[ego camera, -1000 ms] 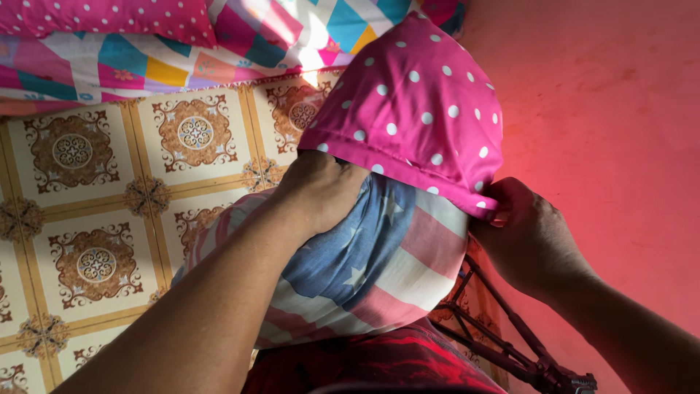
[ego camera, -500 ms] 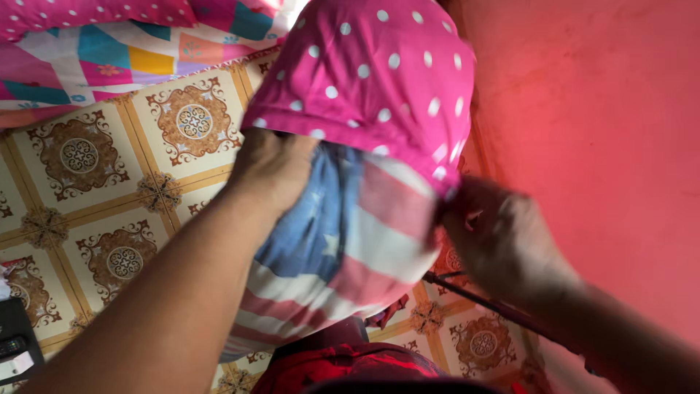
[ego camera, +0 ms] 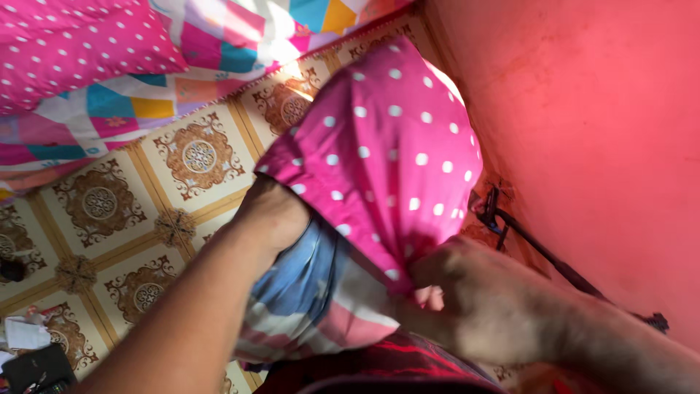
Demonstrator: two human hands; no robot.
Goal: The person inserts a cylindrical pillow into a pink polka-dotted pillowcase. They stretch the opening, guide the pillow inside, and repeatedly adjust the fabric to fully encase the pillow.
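We're mid-way sleeving the polka-dot pillowcase [ego camera: 386, 153] over the striped pillow [ego camera: 313, 299]. L hand [ego camera: 273, 211] tucked inside, grip hidden; R hand [ego camera: 467, 292] clenched on hem. Next: tug down evenly w/ both.

1. To the right of the grip, the pink wall [ego camera: 598, 146] stood close, leaving only a narrow gap beside the pillow [ego camera: 321, 292] and its dotted pink cover [ego camera: 379, 160].
2. In that gap, just right of the right hand [ego camera: 474, 306], a thin black stand [ego camera: 554, 263] leaned along the wall and blocked the way.
3. Left of the left hand [ego camera: 273, 215], the patterned tile floor [ego camera: 124, 226] lay open, with wide room to pass.
4. Further off beyond the grip, bedding [ego camera: 109, 66] covered the floor's far edge.
5. Low to the left, well apart from the grip, a dark object [ego camera: 36, 368] and some paper [ego camera: 25, 334] lay on the tiles.
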